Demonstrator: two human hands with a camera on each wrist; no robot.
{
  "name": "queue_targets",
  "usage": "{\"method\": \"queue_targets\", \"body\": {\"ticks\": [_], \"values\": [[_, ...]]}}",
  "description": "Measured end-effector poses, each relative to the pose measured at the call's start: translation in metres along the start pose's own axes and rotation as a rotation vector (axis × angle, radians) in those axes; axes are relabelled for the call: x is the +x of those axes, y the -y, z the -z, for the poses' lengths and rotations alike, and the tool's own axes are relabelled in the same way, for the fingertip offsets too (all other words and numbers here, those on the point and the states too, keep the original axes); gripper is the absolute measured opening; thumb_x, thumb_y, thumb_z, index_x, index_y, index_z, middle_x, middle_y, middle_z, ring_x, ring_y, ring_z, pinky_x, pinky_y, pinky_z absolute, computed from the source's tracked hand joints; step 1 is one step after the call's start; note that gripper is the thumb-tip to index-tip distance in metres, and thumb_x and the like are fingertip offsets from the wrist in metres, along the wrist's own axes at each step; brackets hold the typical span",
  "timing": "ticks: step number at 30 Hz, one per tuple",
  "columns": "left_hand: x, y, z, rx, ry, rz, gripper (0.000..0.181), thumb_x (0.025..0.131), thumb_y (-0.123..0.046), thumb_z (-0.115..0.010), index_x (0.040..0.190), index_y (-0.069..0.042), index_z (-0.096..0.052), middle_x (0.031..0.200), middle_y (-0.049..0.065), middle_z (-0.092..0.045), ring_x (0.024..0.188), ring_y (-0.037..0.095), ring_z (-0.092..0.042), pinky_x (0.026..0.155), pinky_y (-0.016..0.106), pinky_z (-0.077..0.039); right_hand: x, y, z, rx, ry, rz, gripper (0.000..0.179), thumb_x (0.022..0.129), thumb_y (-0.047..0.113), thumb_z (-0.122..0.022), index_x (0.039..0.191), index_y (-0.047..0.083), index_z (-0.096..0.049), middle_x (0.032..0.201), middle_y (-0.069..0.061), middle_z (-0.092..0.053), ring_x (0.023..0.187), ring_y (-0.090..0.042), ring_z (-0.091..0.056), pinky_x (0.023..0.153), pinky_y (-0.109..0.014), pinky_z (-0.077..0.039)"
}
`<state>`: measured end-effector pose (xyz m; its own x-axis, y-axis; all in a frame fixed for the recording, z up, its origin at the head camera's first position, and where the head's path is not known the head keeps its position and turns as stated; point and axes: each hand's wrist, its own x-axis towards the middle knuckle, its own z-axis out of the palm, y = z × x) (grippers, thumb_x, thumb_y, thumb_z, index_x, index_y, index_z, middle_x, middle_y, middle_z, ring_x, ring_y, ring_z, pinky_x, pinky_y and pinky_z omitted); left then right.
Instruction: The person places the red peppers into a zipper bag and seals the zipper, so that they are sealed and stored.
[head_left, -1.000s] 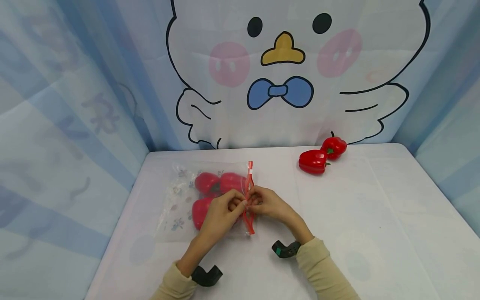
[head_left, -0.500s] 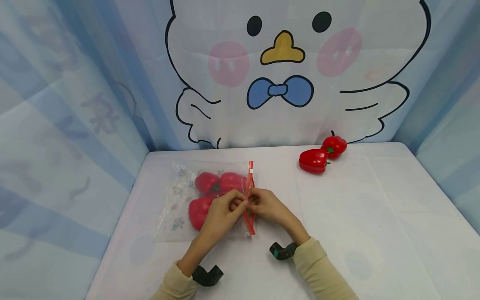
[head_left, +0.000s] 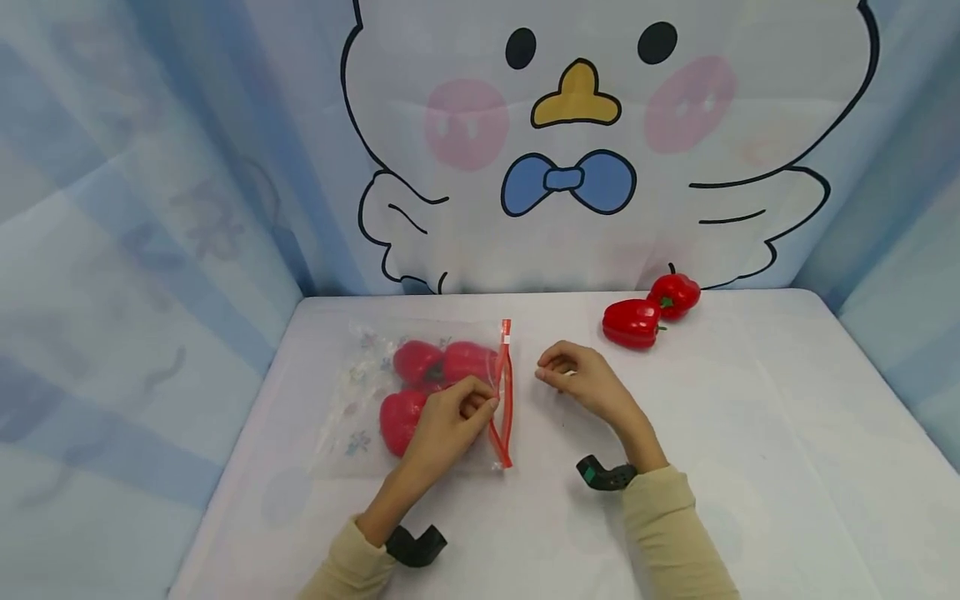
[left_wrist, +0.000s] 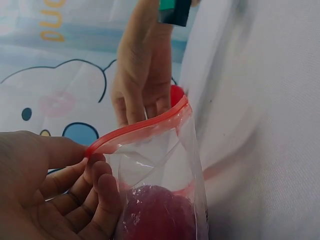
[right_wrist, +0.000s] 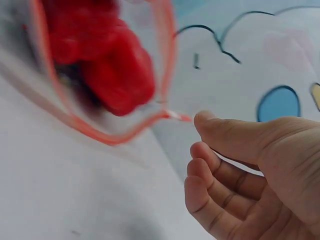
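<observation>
Left hand (head_left: 453, 417) pinches the red rim (head_left: 511, 396) of a clear zip bag (head_left: 348, 446); right hand (head_left: 591, 383), loosely curled, holds nothing.
On the table (head_left: 750, 467), with red bell peppers (head_left: 416, 362) inside, the bag seems soft and slippery; its rim, probably stiffer, should be the best hold.

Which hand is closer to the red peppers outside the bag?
The right hand. It's in front of the loose red peppers and a bit to their left, not touching them. The left hand is farther left, pinching the bag's red edge.
</observation>
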<state>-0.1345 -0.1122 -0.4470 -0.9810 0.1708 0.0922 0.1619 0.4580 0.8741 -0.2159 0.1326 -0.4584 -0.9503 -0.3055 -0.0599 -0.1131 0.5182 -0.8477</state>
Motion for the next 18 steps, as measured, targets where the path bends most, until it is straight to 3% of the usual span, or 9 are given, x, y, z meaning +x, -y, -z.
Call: {"method": "queue_targets", "body": {"ticks": [5,9,13,18], "values": [[0.003,0.000,0.000,-0.003,0.005,-0.017,0.006,0.100,-0.019,-0.071,0.105,-0.017,-0.070,0.088,-0.003,-0.069,0.074,0.012,-0.063,0.065,0.021,-0.055,-0.003,-0.008,0.037,0.029,-0.092,-0.027,0.035,0.100,0.028,-0.071,0.125,0.005,-0.066,0.116,-0.016,-0.071,0.103,-0.033,-0.067,0.086,-0.034,-0.062],[0.002,0.001,0.000,0.001,0.004,-0.016,0.007,0.099,-0.018,-0.071,0.106,-0.017,-0.070,0.088,-0.003,-0.069,0.074,0.012,-0.063,0.066,0.020,-0.055,-0.009,-0.015,0.060,0.067,-0.169,-0.052,0.041,0.102,0.031,-0.068,0.132,0.003,-0.061,0.128,-0.019,-0.067,0.113,-0.039,-0.065,0.087,-0.021,-0.059],[0.001,0.002,0.000,-0.005,0.005,-0.005,0.007,0.099,-0.018,-0.071,0.106,-0.017,-0.070,0.089,-0.003,-0.069,0.075,0.012,-0.063,0.067,0.020,-0.055,-0.013,-0.021,0.077,0.089,-0.299,-0.105,0.046,0.103,0.034,-0.066,0.138,0.004,-0.059,0.137,-0.020,-0.062,0.113,-0.025,-0.062,0.084,-0.008,-0.053],[0.000,0.002,0.001,-0.011,0.010,-0.008,0.007,0.100,-0.018,-0.071,0.106,-0.017,-0.070,0.089,-0.003,-0.069,0.074,0.012,-0.063,0.066,0.021,-0.055,-0.015,-0.031,0.089,0.114,-0.450,-0.159,0.048,0.104,0.036,-0.063,0.142,0.006,-0.058,0.141,-0.018,-0.060,0.108,-0.008,-0.059,0.085,-0.004,-0.050]]}}
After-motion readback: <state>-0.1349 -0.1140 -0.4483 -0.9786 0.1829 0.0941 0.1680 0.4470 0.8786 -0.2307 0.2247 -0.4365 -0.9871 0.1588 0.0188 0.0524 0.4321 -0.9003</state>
